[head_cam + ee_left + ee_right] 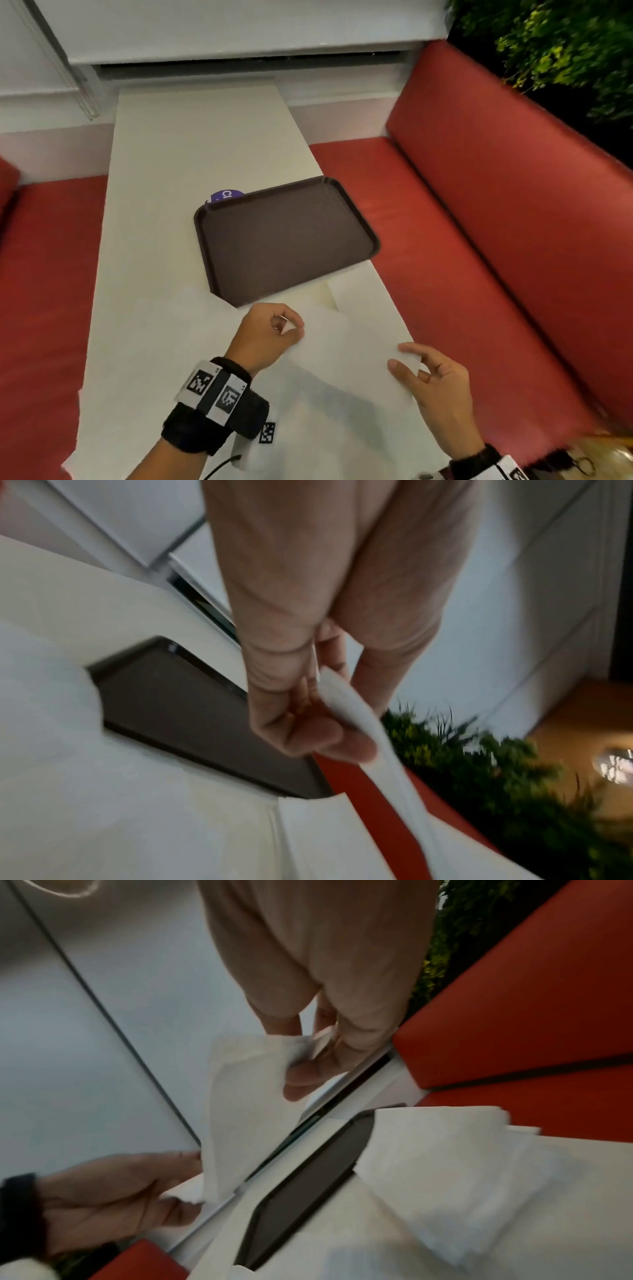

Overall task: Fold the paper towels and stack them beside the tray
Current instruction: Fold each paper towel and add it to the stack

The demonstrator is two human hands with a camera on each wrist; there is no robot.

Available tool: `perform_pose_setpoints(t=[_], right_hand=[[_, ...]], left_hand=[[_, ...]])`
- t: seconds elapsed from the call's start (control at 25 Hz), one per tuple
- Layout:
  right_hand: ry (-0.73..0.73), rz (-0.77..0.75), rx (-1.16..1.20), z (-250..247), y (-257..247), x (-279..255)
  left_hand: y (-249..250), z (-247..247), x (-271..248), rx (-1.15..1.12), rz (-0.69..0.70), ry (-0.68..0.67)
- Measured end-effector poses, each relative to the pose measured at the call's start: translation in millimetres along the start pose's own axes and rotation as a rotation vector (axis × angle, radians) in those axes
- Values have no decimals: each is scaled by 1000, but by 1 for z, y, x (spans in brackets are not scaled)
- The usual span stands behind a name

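A white table [191, 144] carries a brown tray [284, 236], its far edge hiding a purple disc [224, 196] lettered "CI". Nearer, left hand [270, 334] and right hand [435, 380] each pinch one towel [346, 349], lifted above others [441, 1172].

purple disc [224, 196]: mostly hidden behind tray [287, 240] | tray near corner: under paper towel [191, 308] | wrist views: blurred

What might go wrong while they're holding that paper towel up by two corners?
The paper towel hangs thin and limp between the left hand and right hand, so it may tear or fold crooked. The pile of towels overlaps the tray near the table's edge and might slide off.
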State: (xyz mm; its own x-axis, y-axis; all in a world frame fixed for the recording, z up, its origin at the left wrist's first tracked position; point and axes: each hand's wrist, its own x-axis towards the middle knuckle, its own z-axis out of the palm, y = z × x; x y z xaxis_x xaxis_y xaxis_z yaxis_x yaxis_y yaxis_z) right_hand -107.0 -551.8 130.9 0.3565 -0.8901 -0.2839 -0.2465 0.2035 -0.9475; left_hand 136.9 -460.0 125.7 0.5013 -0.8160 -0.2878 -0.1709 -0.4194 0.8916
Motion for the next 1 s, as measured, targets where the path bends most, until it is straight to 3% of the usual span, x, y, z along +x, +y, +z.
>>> perform_pose_setpoints(t=[0.16,0.32,0.6,0.76,0.84,1.0], right_hand=[[142,56,-153,-21,36,26],[142,115,-254,-24,58,57],[12,273,-398,-19,94,84],[-106,277,-463,-24,86,82],[-125,184,-492,-28,77,78],[-95,-79,-576,-25,62,62]], left_hand=[[14,49,74,223,137,62],[17,88,134,484,206,-55],[9,121,165,1007,13,-305],[0,124,164,996,-32,-298],[3,118,154,947,-10,-227],[-4,71,94,524,-35,1]])
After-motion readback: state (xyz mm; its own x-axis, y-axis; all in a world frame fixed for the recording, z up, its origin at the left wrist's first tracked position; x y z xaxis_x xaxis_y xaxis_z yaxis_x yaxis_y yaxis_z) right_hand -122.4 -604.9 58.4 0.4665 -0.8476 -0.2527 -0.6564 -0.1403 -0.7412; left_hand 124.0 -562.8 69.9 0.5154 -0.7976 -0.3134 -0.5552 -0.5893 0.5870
